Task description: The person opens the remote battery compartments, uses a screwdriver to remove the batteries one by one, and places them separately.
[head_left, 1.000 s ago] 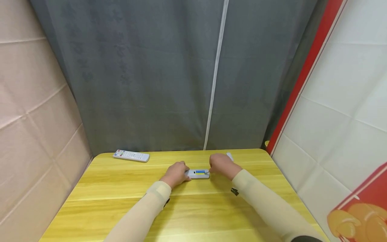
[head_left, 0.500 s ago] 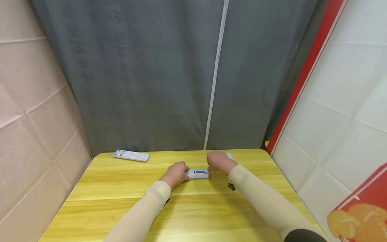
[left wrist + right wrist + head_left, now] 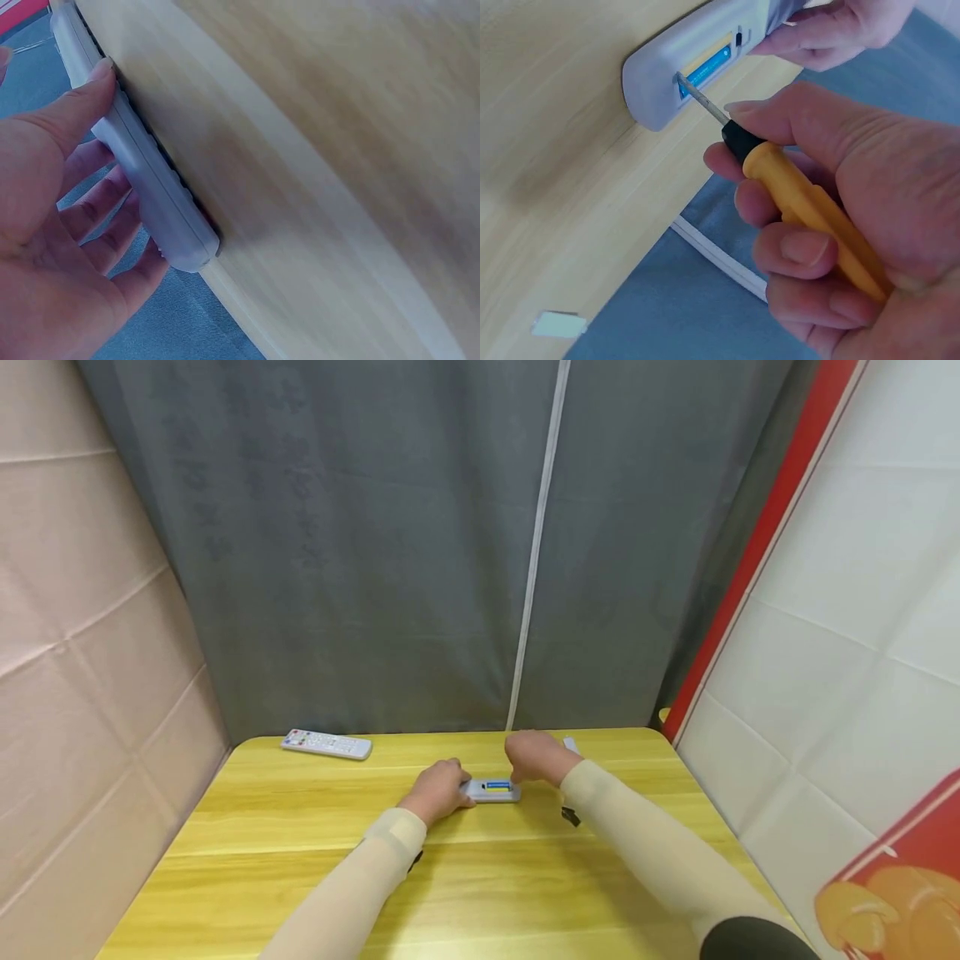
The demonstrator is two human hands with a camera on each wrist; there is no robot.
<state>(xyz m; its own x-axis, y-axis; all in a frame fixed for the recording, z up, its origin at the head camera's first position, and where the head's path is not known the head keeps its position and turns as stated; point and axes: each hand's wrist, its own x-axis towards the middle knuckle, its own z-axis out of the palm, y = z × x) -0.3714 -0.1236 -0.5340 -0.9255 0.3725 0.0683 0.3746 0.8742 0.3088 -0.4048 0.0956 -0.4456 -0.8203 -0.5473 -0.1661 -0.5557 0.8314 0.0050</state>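
Note:
A grey-white remote control (image 3: pixel 477 797) lies face down on the table, its battery bay uncovered. Inside sit a blue battery (image 3: pixel 709 69) and a yellow one beside it. Thumb and fingers of my left hand (image 3: pixel 437 790) grip the remote's left end along its two long edges, as the left wrist view also shows. My right hand (image 3: pixel 817 247) holds a screwdriver (image 3: pixel 795 191) by its yellow and black handle. The metal tip touches the end of the bay near the blue battery. In the head view, the right hand (image 3: pixel 537 755) hides the screwdriver.
Another remote control (image 3: pixel 326 744), buttons up, lies at the table's back left. A small whitish piece (image 3: pixel 560 324), perhaps the battery cover, lies near the back edge beyond my right hand. The wooden table (image 3: pixel 300 852) ends at a grey curtain (image 3: pixel 375 568).
My right hand has moved a little to the left, over the remote's right end, with the screwdriver. The left hand and the remote have stayed in place.

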